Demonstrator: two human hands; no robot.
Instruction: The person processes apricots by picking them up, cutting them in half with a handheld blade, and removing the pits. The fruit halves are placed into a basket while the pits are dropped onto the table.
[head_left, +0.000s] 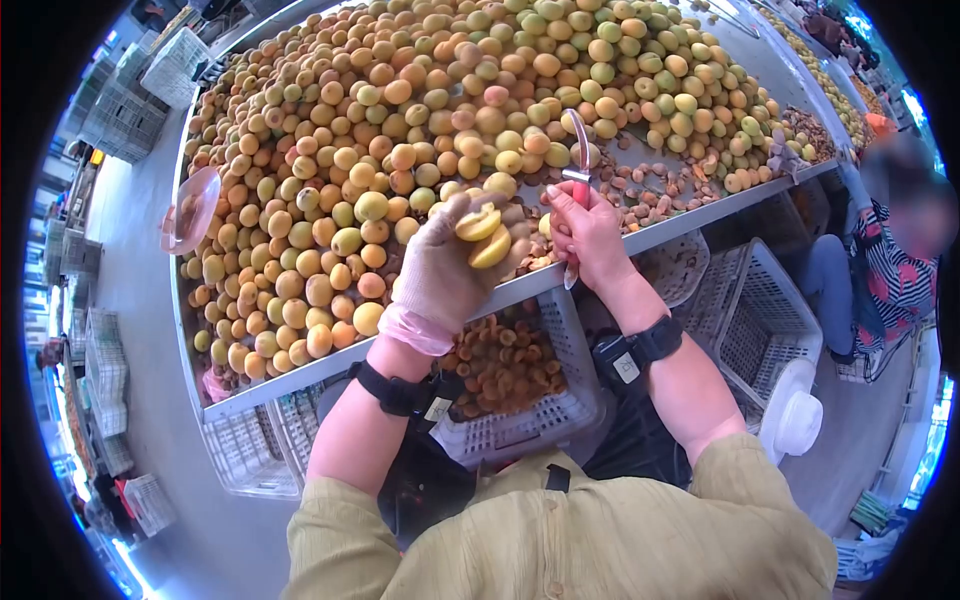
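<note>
Cradles cut yellow fruit (490, 248) in the gloved left hand (440, 250), over the near edge of the table (710, 214), with pale cut faces in view, probably to support soft flesh without squeezing. Closes the bare right hand (590, 235) narrowly around a red-handled knife (581, 190), just beside the left hand at the same table edge, likely for fine control at short range. Points the curved blade away from the body, toward the middle of the table, presumably clear of the gloved fingers. Cannot tell the exact placing of the fingertips beneath the cut fruit. Heaped across most of the table: whole fruit (380, 110), seemingly for a short reach. Scattered on the right part of the table: brown pits (650, 190), apart from most of the heap. Tucked below the table's near edge: a crate (510, 436) of opened fruit pieces (500, 365), perhaps for closeness to both hands.
</note>
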